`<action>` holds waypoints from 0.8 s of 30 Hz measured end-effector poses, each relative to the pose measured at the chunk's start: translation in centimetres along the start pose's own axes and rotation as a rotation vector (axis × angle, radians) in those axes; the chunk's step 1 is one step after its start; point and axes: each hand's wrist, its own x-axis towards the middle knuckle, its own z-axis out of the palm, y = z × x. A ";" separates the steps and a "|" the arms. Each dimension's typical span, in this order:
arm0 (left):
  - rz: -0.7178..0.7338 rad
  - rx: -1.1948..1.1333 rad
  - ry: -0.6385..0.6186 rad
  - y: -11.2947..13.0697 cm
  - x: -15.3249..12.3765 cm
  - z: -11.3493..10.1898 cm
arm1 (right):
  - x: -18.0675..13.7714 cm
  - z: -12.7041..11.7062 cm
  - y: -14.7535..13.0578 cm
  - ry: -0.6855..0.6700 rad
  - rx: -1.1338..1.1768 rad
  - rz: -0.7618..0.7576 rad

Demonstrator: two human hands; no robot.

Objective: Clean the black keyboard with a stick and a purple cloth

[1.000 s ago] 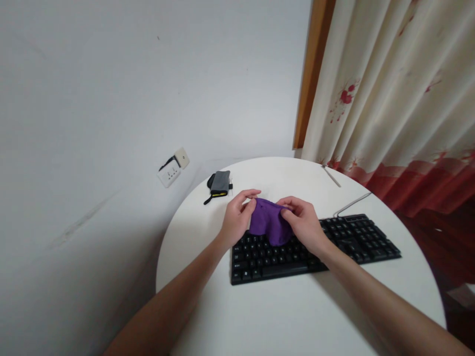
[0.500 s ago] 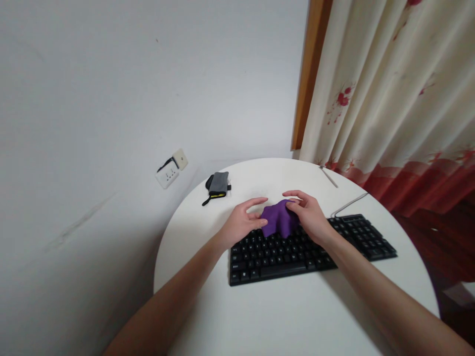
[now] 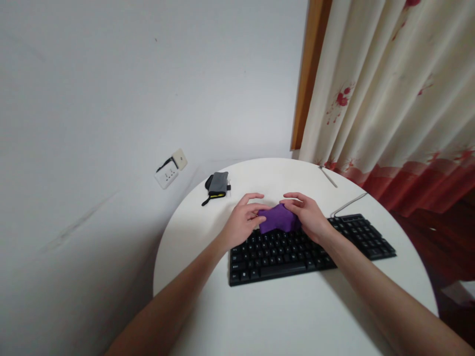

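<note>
Both hands meet on a small crumpled purple cloth [image 3: 277,219], bunched into a low mound. Left hand [image 3: 243,222]: thumb and forefinger closed on the cloth's left edge, remaining fingers arched loosely above it. Right hand [image 3: 309,215]: fingers curled over the cloth's right side, fingertips pressed into the fabric, thumb side hidden behind the cloth, so how firmly it pinches is hard to read; it looks closed on the fabric.

The cloth sits on or just above the far rows of a black full-size computer keyboard [image 3: 308,250], over its left half; whether the underside touches the keys cannot be told from this angle. Both wrists pass over the keyboard, forearms reaching in from the near edge of the view.

The keyboard lies slightly askew on a round white table [image 3: 282,316], right end angled away. A grey cable [image 3: 349,203] leaves its far right corner and runs toward the table's far edge.

Farther out on the tabletop, well apart from the hands to the left: a small grey and black pouch with a yellow trim [image 3: 217,185], near the wall side. A thin pale stick-like object [image 3: 329,178] lies at the far rim by the curtain.

Surroundings: plain white wall [image 3: 111,99] with a white socket plate [image 3: 167,174] low down; cream curtain with red floral print [image 3: 393,99] on the right, beside a wooden frame [image 3: 306,74].
</note>
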 end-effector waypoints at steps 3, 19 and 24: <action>0.074 0.091 0.008 0.3 0.1 -0.1 | -0.1 -0.1 -0.3 0.047 0.040 0.086; 0.125 0.080 0.314 -1.3 0.6 -0.2 | -1.8 -0.3 -2.1 -0.257 -0.827 -1.004; -0.132 -0.079 0.284 -1.9 0.8 -0.3 | -1.5 -0.1 -1.3 -0.182 -0.817 -0.980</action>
